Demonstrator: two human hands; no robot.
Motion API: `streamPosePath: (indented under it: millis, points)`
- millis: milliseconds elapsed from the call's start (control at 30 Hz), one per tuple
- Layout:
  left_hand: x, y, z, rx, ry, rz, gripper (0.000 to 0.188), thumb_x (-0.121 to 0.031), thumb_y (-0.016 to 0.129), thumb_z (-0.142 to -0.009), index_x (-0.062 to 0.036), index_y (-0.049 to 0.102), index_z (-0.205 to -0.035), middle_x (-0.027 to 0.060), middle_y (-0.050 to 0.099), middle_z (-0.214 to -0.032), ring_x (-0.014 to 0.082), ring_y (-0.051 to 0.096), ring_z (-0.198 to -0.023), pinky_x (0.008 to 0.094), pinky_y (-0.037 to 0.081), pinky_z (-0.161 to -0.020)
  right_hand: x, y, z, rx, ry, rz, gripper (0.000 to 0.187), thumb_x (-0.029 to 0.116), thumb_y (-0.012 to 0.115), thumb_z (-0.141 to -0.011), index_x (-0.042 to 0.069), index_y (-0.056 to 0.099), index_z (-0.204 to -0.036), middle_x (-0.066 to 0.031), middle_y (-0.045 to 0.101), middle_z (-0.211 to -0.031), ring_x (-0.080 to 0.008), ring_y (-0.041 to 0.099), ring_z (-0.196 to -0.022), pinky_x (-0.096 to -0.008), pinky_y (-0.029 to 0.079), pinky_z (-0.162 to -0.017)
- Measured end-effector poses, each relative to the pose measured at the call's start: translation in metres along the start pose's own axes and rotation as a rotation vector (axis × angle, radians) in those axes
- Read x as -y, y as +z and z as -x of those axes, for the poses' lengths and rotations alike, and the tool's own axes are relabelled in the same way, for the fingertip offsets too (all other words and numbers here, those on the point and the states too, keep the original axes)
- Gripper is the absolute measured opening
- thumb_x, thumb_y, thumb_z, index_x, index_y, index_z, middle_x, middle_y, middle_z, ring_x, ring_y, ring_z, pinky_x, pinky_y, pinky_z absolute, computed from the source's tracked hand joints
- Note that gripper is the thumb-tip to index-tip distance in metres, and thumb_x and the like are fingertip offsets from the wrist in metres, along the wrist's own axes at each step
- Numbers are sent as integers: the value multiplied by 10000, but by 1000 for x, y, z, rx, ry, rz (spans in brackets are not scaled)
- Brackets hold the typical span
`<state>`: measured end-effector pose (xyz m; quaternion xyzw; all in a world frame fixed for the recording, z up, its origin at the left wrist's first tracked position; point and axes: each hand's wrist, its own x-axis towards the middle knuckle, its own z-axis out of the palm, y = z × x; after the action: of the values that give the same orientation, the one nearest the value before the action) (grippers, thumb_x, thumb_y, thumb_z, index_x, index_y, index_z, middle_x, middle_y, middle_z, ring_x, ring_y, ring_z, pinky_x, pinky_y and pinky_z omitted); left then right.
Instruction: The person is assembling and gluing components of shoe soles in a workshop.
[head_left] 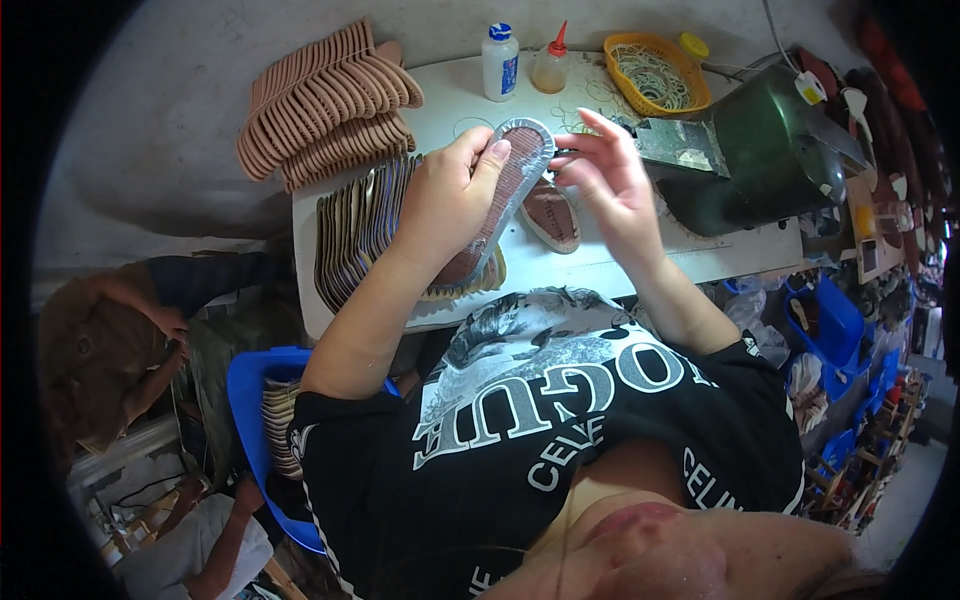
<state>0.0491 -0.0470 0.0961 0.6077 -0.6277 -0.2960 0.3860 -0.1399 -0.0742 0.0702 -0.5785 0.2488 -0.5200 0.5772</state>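
Note:
My left hand [448,190] is closed round a brown shoe sole [520,168] with a pale grey rim, its thumb lying on the textured face. The sole is tilted, its rounded end pointing away from me. Beside that end is my right hand [618,185], fingers spread and slightly blurred; whether a fingertip touches the rim I cannot tell. Under the two hands, a smaller brown shoe piece [552,218] with a pale edge lies on the white table [690,250]. Partly behind my left forearm stands a row of thin sole pieces [350,235].
Pinkish-brown soles [325,100] are stacked at the back left. Along the back stand a white bottle [500,65], a red-tipped glue bottle [550,68] and a yellow basket [655,75] of bands. A dark green machine [765,150] is at right. Blue bins [250,400] and other people flank the table.

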Motion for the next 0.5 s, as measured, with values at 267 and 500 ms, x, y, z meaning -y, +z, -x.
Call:
streamPosePath:
  millis: [267, 500]
  points:
    - [1, -1, 38, -60, 3, -46, 275, -260, 507, -932, -5, 601, -976, 186, 630, -768, 308, 629, -706, 387, 467, -630, -15, 21, 2, 102, 64, 33, 305, 205, 460, -993, -7, 493, -1210, -27, 614, -897, -53, 580, -772, -189, 475, -673]
    - [1, -23, 84, 119, -222, 731, 352, -343, 400, -999, -30, 559, -973, -13, 484, -573, 35, 406, -460, 169, 320, -448, -9, 33, 8, 238, 107, -327, 277, 200, 388, -1011, 17, 451, -1208, -99, 604, -936, -160, 601, -859, -273, 464, -783]
